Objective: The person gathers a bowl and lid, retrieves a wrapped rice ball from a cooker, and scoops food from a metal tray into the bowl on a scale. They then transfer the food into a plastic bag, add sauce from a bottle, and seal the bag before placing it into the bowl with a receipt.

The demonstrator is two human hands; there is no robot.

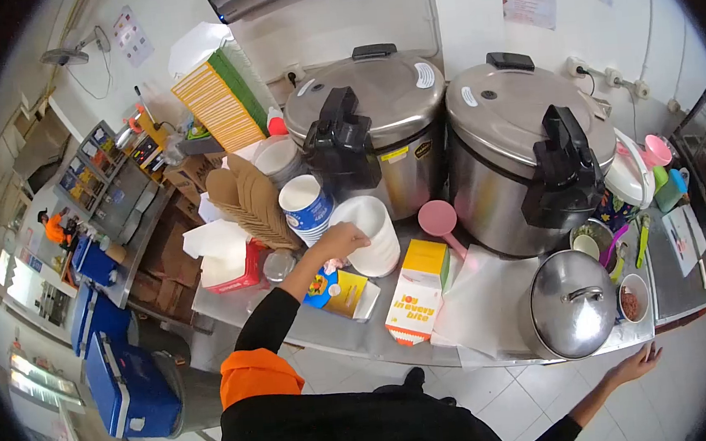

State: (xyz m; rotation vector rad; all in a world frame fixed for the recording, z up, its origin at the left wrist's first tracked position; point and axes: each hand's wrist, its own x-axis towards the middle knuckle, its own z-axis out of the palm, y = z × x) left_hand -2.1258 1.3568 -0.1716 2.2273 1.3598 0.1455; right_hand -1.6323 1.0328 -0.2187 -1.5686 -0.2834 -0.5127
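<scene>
My left hand (345, 240) is at the near left side of a stack of white tubs (368, 237), its fingers bent together; anything in them is hidden. Behind it stands a stack of blue-and-white paper cups (305, 206). Below the hand are a yellow-and-blue carton (334, 292) and some small crumpled item. My right hand (635, 364) hangs in front of the table's edge, palm partly up and fingers loosely apart, with nothing visible in it. Nearest to it are a lidded steel pot (573, 304) and a small bowl of reddish-brown food (631, 298).
Two large steel rice cookers (379, 135) (521, 149) stand at the back. A pink scoop (440, 220), a yellow-and-white box (417, 292) and white paper sheets (483, 293) lie before them. Folded brown trays (248, 200) stand left. Blue coolers (121, 384) and a distant person (57, 227) are farther left.
</scene>
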